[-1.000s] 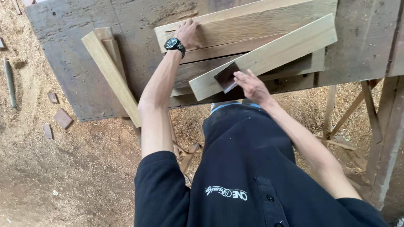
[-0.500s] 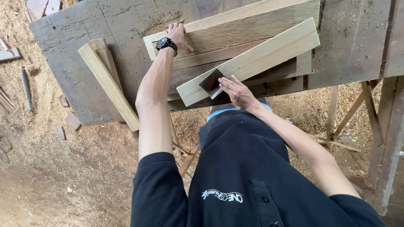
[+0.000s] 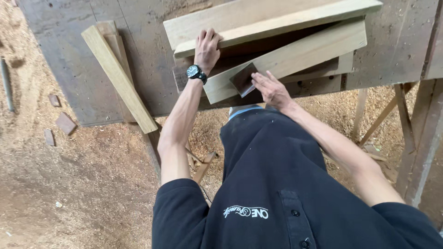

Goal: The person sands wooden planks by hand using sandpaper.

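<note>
Left hand (image 3: 207, 46) flat, fingers spread on upper board (image 3: 277, 20), pinning the stack; right hand (image 3: 272, 90) open, fingertips pressing dark sanding block (image 3: 243, 79) against plank (image 3: 286, 62) just below that board, on surface (image 3: 69, 55).

Surface (image 3: 92, 69) cut off at top edge. Top board (image 3: 277, 18) partly cut off above. Dark block (image 3: 243, 79) partly hidden under right hand (image 3: 272, 90). Lower boards mostly covered.

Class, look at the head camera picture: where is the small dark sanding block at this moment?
The sanding block lies near the picture's centre, on the lower pale plank, at the right hand fingertips and just right of the wristwatch on the left hand.
</note>
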